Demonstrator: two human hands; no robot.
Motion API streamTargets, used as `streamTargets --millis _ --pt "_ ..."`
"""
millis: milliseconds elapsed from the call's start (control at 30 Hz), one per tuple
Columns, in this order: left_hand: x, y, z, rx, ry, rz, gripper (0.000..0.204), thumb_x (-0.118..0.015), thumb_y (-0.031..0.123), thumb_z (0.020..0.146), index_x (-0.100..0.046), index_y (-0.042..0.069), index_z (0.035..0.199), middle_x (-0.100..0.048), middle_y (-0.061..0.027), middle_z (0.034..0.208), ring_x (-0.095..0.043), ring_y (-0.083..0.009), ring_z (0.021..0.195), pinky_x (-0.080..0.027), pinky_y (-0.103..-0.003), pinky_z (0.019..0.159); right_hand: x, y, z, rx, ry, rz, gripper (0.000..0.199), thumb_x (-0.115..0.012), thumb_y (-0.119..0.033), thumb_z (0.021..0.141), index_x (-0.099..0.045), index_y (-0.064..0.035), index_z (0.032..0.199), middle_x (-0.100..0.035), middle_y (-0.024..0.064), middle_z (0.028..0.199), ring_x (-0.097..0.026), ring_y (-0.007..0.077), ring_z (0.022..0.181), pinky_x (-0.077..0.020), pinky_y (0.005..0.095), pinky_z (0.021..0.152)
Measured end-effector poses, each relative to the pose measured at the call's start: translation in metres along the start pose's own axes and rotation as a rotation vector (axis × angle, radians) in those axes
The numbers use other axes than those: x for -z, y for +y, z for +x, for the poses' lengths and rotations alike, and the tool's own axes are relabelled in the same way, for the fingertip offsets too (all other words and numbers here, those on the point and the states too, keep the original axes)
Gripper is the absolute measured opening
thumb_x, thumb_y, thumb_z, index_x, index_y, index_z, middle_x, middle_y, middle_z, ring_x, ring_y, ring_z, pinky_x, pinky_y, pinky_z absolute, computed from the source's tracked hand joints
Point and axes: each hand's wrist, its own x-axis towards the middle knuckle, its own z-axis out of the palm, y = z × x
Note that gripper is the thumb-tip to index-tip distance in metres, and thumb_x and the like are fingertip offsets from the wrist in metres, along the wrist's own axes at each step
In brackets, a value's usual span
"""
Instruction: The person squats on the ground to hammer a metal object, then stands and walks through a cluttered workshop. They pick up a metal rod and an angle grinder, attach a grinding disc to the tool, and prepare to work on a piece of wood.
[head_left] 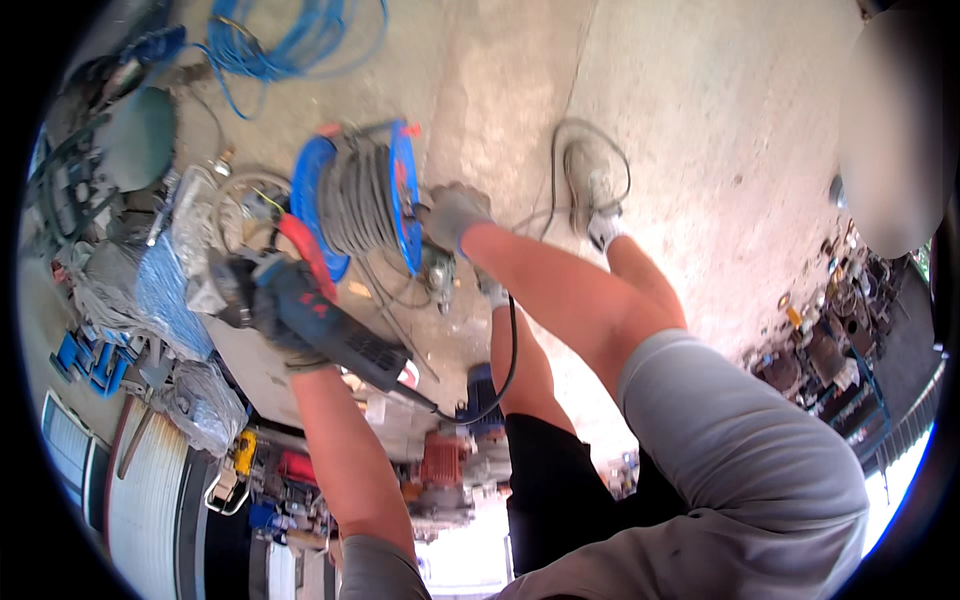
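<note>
My left hand (292, 345), in a dark work glove, is closed around the body of a dark angle grinder (335, 330) with a red part along its side. A black power cord (514, 340) runs from the grinder's tail, passes under my right arm and loops over the floor by my foot. My right hand (458, 215), in a grey glove, is closed against the side of a blue cable reel (405, 190). Between its fingers and the reel shows the dark end of what looks like a plug (420, 211). Grey cable (357, 195) is wound thickly on the reel.
Coiled blue hose (262, 50) lies on the concrete floor beyond the reel. Plastic bags and wrapping (170, 275) pile up on the left. A drill-like tool (440, 278) lies beside the reel. Metal parts (820, 350) crowd the right side. Machinery (445, 460) stands near my legs.
</note>
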Motion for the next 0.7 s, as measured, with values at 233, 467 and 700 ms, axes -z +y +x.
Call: streamTargets --millis 233,467,700 --pt "-0.105 0.005 -0.031 0.021 0.29 0.534 0.041 -0.079 0.024 0.092 -0.07 0.0 0.124 -0.072 -0.0106 0.114 -0.068 -0.0216 0.107 -0.055 -0.037 0.096 0.084 -0.011 -0.174 0.275 -0.082 0.67 0.056 -0.07 -0.04 0.097 -0.066 -0.0001 0.135 -0.073 0.0218 0.127 -0.07 0.0312 0.117 -0.0535 0.0401 0.103" --pt "-0.382 0.003 -0.156 0.029 0.079 0.828 0.071 -0.1 0.02 0.069 -0.063 -0.003 0.126 -0.068 -0.0153 0.121 -0.069 -0.0263 0.105 -0.057 -0.04 0.093 0.174 0.025 -0.421 0.148 0.132 0.512 0.084 -0.089 -0.04 0.081 -0.054 -0.0014 0.147 -0.07 0.0197 0.126 -0.073 0.0292 0.107 -0.0571 0.0404 0.094" --pt "-0.483 0.057 -0.252 0.157 -0.649 0.878 0.05 -0.087 0.019 0.089 -0.064 0.0 0.13 -0.069 -0.0127 0.118 -0.07 -0.018 0.088 -0.06 -0.032 0.076 0.166 0.113 -0.59 -0.082 0.224 1.218 0.054 -0.089 -0.02 0.086 -0.06 -0.0023 0.128 -0.073 0.0089 0.097 -0.071 0.0155 0.079 -0.0572 0.0318 0.064"
